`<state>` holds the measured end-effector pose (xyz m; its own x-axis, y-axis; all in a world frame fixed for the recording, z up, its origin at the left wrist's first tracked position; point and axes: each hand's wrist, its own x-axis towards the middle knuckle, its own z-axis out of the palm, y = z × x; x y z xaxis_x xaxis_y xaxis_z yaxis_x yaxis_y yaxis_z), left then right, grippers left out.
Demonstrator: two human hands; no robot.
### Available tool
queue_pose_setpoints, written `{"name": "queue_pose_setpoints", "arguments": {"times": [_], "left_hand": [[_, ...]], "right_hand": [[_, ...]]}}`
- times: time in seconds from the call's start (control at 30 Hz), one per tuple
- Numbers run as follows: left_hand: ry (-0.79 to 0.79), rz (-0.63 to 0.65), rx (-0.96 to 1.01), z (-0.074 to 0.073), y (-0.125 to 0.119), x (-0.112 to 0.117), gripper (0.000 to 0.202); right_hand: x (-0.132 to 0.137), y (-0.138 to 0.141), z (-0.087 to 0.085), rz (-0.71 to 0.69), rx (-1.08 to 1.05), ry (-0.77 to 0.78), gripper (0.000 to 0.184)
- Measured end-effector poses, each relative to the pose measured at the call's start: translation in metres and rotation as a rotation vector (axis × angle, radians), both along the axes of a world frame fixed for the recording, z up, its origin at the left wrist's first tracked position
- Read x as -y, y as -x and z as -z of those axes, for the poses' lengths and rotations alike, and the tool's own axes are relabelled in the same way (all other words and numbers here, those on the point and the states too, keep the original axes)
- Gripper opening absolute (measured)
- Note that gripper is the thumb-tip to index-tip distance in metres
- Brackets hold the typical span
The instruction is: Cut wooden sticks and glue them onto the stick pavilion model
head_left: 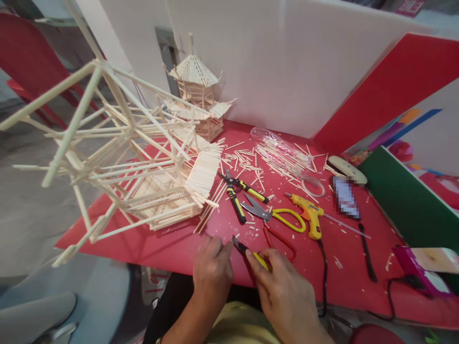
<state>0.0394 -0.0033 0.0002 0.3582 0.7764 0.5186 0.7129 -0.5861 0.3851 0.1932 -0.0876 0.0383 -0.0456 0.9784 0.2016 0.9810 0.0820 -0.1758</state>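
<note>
Biggest thing here is the red table [143, 243], smooth and matte, dusted all over with pale stick offcuts. Up and to the left of the hands sits a big open lattice frame [118, 157] made of thin pale wooden sticks, all angles and gaps, with a flat panel of sticks laid side by side on its near end. Farther back beyond it stands a small stick pagoda [197, 95] with tiered roofs. Ahead and right of the hands lies a crinkly clear plastic bag of sticks [279, 150].

Closer in, just ahead of the right hand: a yellow glue gun [310, 215] with a black cord, yellow-handled scissors [278, 215] with grey metal blades, and black-and-yellow cutters [238, 191].

The right hand [283, 291] is closed around a small pair of yellow-handled snips [249, 251], dark blades pointing toward the left hand [213, 270], which is curled with fingertips pinched narrow right by the blade tips. Can't tell what it's pinching, too small.
</note>
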Motion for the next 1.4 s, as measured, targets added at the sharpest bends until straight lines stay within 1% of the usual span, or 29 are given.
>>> {"name": "queue_pose_setpoints", "arguments": {"times": [0.07, 0.13, 0.23, 0.3, 0.4, 0.5, 0.63, 0.83, 1.03, 1.4], "left_hand": [[0.001, 0.002, 0.002, 0.001, 0.000, 0.000, 0.029], [0.006, 0.002, 0.009, 0.002, 0.001, 0.000, 0.028], [0.016, 0.007, 0.028, 0.003, 0.002, 0.000, 0.027], [0.014, 0.016, 0.035, 0.003, 0.002, 0.000, 0.027], [0.014, 0.018, 0.040, 0.003, 0.002, 0.000, 0.027], [0.016, 0.013, 0.046, 0.002, 0.001, 0.000, 0.027], [0.012, 0.011, 0.041, 0.001, 0.001, -0.001, 0.027], [0.013, 0.001, 0.042, 0.000, 0.001, -0.001, 0.027], [0.027, -0.015, 0.030, 0.000, 0.000, 0.000, 0.028], [0.037, -0.027, 0.011, -0.002, 0.000, 0.001, 0.030]], "right_hand": [[-0.001, 0.000, -0.001, -0.008, -0.001, -0.005, 0.052], [-0.002, -0.001, -0.001, -0.006, -0.048, -0.005, 0.047], [-0.004, -0.007, 0.000, 0.019, -0.216, 0.011, 0.039], [-0.005, -0.012, 0.001, 0.046, -0.324, 0.019, 0.037], [-0.004, -0.017, 0.003, 0.024, -0.387, 0.039, 0.037], [-0.004, -0.018, 0.005, -0.014, -0.321, 0.049, 0.039], [-0.004, -0.019, 0.005, -0.014, -0.211, 0.059, 0.040], [-0.007, -0.022, 0.002, -0.044, -0.224, 0.074, 0.040], [-0.007, -0.021, 0.002, -0.056, -0.163, 0.045, 0.040], [-0.007, -0.022, -0.001, -0.044, -0.155, 0.056, 0.040]]}}
